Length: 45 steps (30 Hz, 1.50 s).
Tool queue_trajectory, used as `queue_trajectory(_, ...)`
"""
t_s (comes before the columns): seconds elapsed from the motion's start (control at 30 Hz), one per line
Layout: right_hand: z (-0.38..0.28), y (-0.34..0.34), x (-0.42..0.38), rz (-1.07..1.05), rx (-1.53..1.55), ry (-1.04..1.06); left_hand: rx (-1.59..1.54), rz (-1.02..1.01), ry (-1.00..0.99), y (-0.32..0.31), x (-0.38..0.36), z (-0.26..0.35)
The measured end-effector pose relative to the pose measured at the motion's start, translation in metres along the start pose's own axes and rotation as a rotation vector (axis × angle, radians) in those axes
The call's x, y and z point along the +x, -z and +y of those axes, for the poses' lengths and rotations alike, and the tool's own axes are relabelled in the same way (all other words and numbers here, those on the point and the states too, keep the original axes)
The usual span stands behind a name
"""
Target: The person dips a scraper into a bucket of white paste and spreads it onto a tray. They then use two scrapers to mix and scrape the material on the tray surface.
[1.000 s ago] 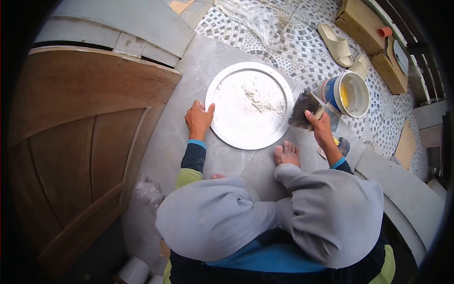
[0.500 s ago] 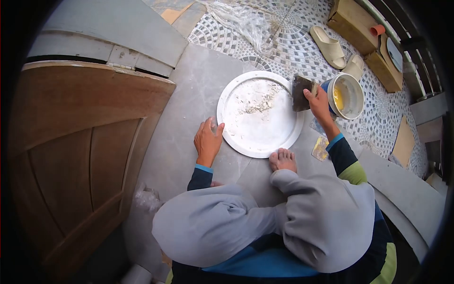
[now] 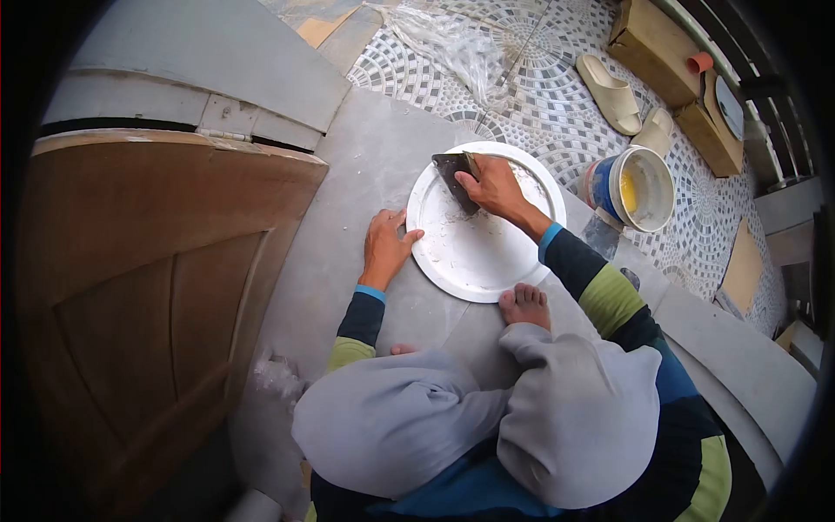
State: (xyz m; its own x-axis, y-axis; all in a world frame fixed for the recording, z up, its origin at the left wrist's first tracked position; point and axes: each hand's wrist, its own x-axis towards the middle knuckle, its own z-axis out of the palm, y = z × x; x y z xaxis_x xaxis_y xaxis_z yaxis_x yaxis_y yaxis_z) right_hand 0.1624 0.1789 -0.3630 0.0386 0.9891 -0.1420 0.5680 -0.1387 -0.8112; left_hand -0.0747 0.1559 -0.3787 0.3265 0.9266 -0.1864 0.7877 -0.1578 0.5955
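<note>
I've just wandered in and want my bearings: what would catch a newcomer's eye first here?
Probably the round white tray on the grey floor, where the right hand holds a dark flat scraper over pale crumbs. Beyond it, on the right, a bucket shows bright yellow inside, near two cream sandals.

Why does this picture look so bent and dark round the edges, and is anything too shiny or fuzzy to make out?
Head view: black corners and bowed lines, as on the wooden door, suggest a very wide lens; pale glare washes out part of the round tray; crumbs on it are too small to make out; the clear plastic shows bright glints.
</note>
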Motion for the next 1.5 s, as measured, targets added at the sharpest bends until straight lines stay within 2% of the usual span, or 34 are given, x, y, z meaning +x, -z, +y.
queue_trajectory(0.03,-0.006,-0.004,-0.014,0.000,0.039,-0.015,-0.010,-0.009,-0.011,-0.001,0.001,0.001)
queue_trajectory(0.1,-0.012,0.002,-0.049,0.060,0.067,-0.140,-0.100,-0.049,0.089,0.000,0.001,0.002)
queue_trajectory(0.17,0.021,0.005,-0.083,0.268,0.198,-0.145,-0.095,-0.048,0.049,0.001,0.001,0.001)
queue_trajectory(0.2,0.023,0.014,-0.098,0.398,0.344,-0.163,-0.068,-0.024,-0.033,0.001,0.003,-0.001)
queue_trajectory(0.27,0.050,0.026,-0.130,0.482,0.432,-0.417,-0.038,0.010,-0.139,0.004,0.008,0.000)
queue_trajectory(0.3,0.057,0.022,-0.143,0.492,0.428,-0.426,-0.043,0.000,-0.146,0.003,0.010,0.000)
queue_trajectory(0.37,0.069,0.011,-0.161,0.679,0.737,-0.698,-0.126,0.000,-0.073,0.002,0.018,0.000)
queue_trajectory(0.4,0.069,0.006,-0.162,0.736,0.763,-0.708,-0.129,-0.008,-0.079,0.000,0.020,0.000)
queue_trajectory(0.43,0.074,0.002,-0.161,0.742,0.760,-0.713,-0.154,0.016,-0.072,-0.001,0.022,0.000)
queue_trajectory(0.5,0.077,-0.005,-0.152,0.744,0.562,-0.759,-0.179,0.034,-0.059,-0.002,0.023,-0.001)
queue_trajectory(0.53,0.072,-0.006,-0.143,0.798,0.579,-0.694,-0.154,0.044,-0.099,-0.001,0.024,-0.001)
queue_trajectory(0.63,0.080,-0.003,-0.121,0.748,0.567,-0.678,-0.118,0.058,-0.150,0.001,0.026,-0.003)
queue_trajectory(0.83,0.079,0.014,-0.074,0.545,0.433,-0.523,-0.119,0.071,-0.160,0.002,0.026,-0.004)
queue_trajectory(0.9,0.080,0.015,-0.061,0.438,0.428,-0.384,-0.135,0.073,-0.161,0.000,0.026,-0.003)
queue_trajectory(0.93,0.081,0.013,-0.053,0.378,0.330,-0.408,-0.130,0.079,-0.160,0.000,0.027,-0.003)
queue_trajectory(0.97,0.081,0.007,-0.045,0.373,0.325,-0.296,-0.124,0.085,-0.158,-0.001,0.026,-0.003)
queue_trajectory(1.03,0.040,0.016,-0.038,0.156,0.072,-0.424,-0.116,0.086,-0.152,0.000,0.026,-0.002)
queue_trajectory(1.1,0.027,0.002,-0.043,0.116,0.015,-0.268,-0.114,0.086,-0.150,-0.001,0.026,-0.002)
queue_trajectory(1.13,0.021,-0.001,-0.050,0.053,-0.079,-0.254,-0.119,0.086,-0.144,-0.002,0.026,-0.004)
queue_trajectory(1.17,0.017,-0.004,-0.060,0.069,-0.062,-0.161,-0.125,0.081,-0.132,-0.004,0.025,-0.006)
queue_trajectory(1.23,0.021,0.002,-0.080,0.171,-0.033,-0.254,-0.138,0.091,-0.122,-0.001,0.024,-0.003)
queue_trajectory(1.3,0.048,0.016,-0.101,0.300,0.257,-0.458,-0.149,0.100,-0.110,-0.001,0.021,-0.005)
queue_trajectory(1.37,0.055,0.021,-0.122,0.510,0.466,-0.567,-0.130,0.098,-0.135,-0.002,0.023,-0.007)
queue_trajectory(1.4,0.057,0.018,-0.130,0.512,0.465,-0.568,-0.131,0.097,-0.136,-0.003,0.024,-0.008)
queue_trajectory(1.47,0.065,0.008,-0.145,0.744,0.743,-0.716,-0.175,0.077,-0.121,-0.004,0.024,-0.009)
queue_trajectory(1.5,0.072,0.001,-0.148,0.746,0.743,-0.720,-0.175,0.073,-0.122,-0.004,0.024,-0.009)
